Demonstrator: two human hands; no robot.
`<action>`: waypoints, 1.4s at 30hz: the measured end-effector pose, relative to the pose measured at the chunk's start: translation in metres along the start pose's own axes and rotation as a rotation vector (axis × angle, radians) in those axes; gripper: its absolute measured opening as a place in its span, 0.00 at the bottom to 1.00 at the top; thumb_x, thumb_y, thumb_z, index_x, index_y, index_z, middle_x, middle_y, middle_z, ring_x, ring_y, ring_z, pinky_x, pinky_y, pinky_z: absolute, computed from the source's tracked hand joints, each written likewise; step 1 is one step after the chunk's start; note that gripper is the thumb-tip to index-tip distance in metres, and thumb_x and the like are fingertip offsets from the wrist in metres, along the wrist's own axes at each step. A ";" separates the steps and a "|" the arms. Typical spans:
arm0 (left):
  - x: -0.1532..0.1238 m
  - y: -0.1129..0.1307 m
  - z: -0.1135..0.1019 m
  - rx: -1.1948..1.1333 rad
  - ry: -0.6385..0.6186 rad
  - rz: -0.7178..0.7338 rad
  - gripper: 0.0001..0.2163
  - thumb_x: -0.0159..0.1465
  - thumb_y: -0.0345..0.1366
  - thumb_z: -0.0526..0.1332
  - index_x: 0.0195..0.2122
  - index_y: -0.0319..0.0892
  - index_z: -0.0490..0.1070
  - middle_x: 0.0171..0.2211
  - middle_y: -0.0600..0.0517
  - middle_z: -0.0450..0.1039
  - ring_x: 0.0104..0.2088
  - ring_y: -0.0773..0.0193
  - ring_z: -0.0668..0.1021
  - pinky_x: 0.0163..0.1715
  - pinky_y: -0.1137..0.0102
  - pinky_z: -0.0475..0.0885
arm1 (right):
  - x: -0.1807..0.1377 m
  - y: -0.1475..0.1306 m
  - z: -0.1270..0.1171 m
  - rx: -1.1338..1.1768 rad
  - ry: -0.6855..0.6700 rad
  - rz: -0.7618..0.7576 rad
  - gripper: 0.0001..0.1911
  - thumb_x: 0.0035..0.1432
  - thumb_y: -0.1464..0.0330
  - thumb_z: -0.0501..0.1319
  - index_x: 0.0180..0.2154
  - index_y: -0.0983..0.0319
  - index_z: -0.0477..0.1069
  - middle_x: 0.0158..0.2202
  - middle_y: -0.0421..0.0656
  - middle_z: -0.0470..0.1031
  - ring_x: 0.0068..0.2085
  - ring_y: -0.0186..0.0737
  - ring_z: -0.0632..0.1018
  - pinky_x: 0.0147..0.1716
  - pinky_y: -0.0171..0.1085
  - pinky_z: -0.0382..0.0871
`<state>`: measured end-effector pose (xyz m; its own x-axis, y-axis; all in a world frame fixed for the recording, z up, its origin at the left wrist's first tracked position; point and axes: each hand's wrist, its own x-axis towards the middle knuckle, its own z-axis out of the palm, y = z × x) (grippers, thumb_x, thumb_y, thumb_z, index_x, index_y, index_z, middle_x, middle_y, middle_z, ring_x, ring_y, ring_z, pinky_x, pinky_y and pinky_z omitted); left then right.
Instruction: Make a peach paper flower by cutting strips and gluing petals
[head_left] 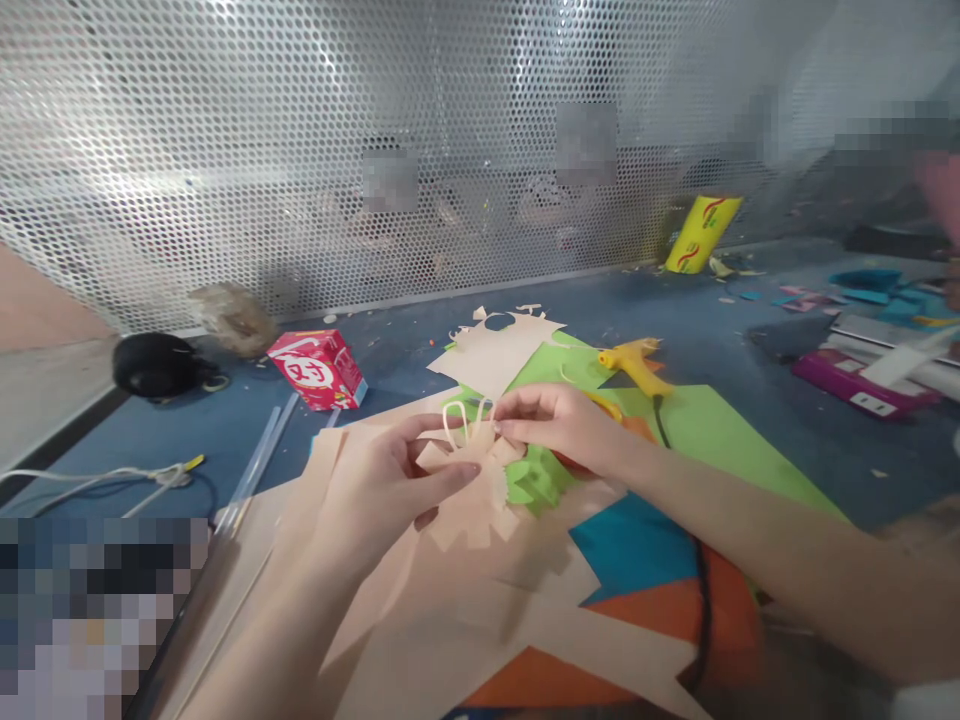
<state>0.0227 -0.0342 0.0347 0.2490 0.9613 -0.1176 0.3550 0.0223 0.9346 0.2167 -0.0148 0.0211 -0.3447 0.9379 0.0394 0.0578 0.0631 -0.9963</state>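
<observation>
A cream paper cutout (480,490) with a fringed, petal-like edge and looped strips at its top is held up between both hands. My left hand (397,475) pinches its left side, thumb in front and fingers behind. At the upper right, the fingertips of my right hand (551,420) close on one of the paper loops. A crumpled green paper piece (536,480) sits just under my right hand, beside the cutout; I cannot tell whether the two are joined. Beneath lie cream paper sheets (420,640).
A yellow glue gun (634,365) lies beyond my right hand, its dark cord running toward me. Around it are green paper (727,430), blue paper (637,545) and orange paper scraps. A red box (319,370), clear glue sticks (262,455) and a perforated metal screen (300,150) stand further off.
</observation>
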 end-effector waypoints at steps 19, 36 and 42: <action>0.001 -0.004 0.000 0.024 0.012 -0.007 0.24 0.50 0.42 0.65 0.48 0.42 0.67 0.16 0.60 0.63 0.13 0.72 0.65 0.11 0.77 0.57 | 0.000 -0.001 -0.002 -0.021 0.018 0.002 0.03 0.49 0.71 0.62 0.30 0.63 0.71 0.26 0.38 0.74 0.27 0.29 0.74 0.30 0.31 0.70; -0.001 0.000 0.000 0.026 -0.041 -0.013 0.20 0.52 0.40 0.64 0.45 0.41 0.68 0.14 0.60 0.64 0.11 0.73 0.64 0.11 0.77 0.56 | 0.000 -0.001 -0.001 -0.090 0.002 -0.054 0.04 0.50 0.70 0.62 0.31 0.63 0.71 0.33 0.42 0.76 0.35 0.33 0.76 0.35 0.32 0.71; -0.001 0.001 0.001 0.069 -0.030 -0.023 0.18 0.52 0.41 0.64 0.42 0.41 0.68 0.14 0.59 0.65 0.11 0.72 0.65 0.11 0.77 0.56 | 0.000 0.000 0.000 0.008 -0.036 -0.033 0.08 0.49 0.72 0.62 0.36 0.62 0.71 0.35 0.42 0.77 0.37 0.34 0.77 0.34 0.32 0.72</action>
<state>0.0235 -0.0349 0.0359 0.2666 0.9522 -0.1492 0.4218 0.0239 0.9064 0.2171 -0.0149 0.0208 -0.3800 0.9224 0.0696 0.0386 0.0910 -0.9951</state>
